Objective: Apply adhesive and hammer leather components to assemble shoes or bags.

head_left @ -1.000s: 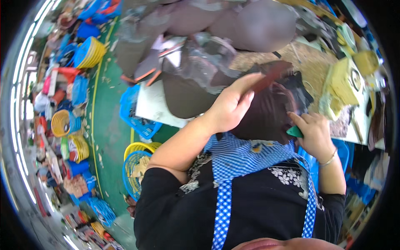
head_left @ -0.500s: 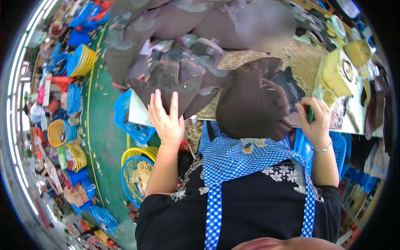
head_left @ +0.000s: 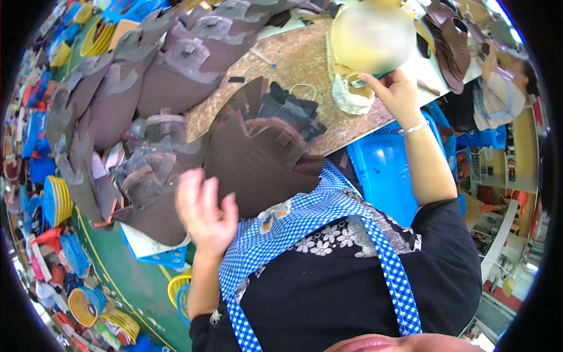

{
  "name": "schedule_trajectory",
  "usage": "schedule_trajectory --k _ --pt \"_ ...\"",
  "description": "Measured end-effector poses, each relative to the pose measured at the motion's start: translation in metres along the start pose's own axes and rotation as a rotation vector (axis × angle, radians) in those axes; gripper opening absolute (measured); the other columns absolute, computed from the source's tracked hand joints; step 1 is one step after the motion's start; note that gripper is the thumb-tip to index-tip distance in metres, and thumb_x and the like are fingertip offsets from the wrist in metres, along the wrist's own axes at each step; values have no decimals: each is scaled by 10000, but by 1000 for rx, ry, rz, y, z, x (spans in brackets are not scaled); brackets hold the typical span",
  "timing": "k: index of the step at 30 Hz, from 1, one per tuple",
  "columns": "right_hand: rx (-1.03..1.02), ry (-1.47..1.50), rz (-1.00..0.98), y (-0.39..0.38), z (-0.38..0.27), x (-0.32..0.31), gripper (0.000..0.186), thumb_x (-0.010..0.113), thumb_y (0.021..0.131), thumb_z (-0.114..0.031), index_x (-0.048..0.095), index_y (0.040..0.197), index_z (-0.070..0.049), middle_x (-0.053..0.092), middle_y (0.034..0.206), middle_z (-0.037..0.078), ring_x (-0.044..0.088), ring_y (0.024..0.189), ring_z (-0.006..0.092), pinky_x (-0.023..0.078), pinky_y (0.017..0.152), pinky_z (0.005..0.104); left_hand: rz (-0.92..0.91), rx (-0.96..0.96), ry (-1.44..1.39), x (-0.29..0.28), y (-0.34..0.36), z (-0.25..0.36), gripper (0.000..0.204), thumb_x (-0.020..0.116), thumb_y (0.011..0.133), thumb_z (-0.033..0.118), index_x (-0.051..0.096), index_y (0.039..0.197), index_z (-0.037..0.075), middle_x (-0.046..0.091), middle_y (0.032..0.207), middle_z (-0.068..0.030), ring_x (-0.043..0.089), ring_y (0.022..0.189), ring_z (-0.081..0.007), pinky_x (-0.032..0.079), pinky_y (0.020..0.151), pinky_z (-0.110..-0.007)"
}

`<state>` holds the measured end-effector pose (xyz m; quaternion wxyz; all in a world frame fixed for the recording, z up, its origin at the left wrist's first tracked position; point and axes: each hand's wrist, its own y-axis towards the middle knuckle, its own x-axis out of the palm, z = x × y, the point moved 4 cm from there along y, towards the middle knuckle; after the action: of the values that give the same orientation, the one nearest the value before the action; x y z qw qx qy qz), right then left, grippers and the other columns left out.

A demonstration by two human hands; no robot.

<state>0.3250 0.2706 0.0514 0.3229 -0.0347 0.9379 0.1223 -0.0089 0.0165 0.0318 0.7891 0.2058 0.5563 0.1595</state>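
Observation:
My left hand (head_left: 205, 211), open with fingers spread, is raised at the lower edge of a dark brown fabric piece (head_left: 258, 164), near a stack of similar pieces with grey patches (head_left: 155, 182). Dark grey cut pieces (head_left: 293, 111) lie beside the brown piece. My right hand (head_left: 399, 97) is at a yellow container (head_left: 340, 61), thumb over a white crumpled plastic item (head_left: 349, 102) at its front, fingers bent around a small green object that is mostly hidden. The container's top is blurred out.
Overlapping brown pieces (head_left: 164, 70) cover the speckled worktop's (head_left: 223, 111) left part. A blue plastic bin (head_left: 381, 170) is below its front edge. A co-worker (head_left: 498, 94) is at the far right, beside stacked brown pieces (head_left: 451, 53). Colourful baskets (head_left: 58, 199) line the green floor (head_left: 111, 258).
The view has swung round. My left hand has let go of the brown piece and is raised, open. My right hand has moved up and away to the yellow container.

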Motion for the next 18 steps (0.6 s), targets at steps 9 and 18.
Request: schedule_trajectory --k 9,18 --pt "288 291 -24 5 47 -27 206 722 876 -258 603 891 -90 566 678 -31 394 467 20 245 413 198 -589 92 -132 37 24 16 847 836 606 423 524 1356 185 320 1523 -154 272 1419 -371 220 1114 -620" --pt "-297 495 -762 21 -131 136 185 643 848 -95 565 1001 -27 683 938 66 662 855 149 540 736 296 -535 58 -102 36 12 14 821 837 590 418 548 1322 182 362 1479 -162 302 1381 -402 247 1088 -620"
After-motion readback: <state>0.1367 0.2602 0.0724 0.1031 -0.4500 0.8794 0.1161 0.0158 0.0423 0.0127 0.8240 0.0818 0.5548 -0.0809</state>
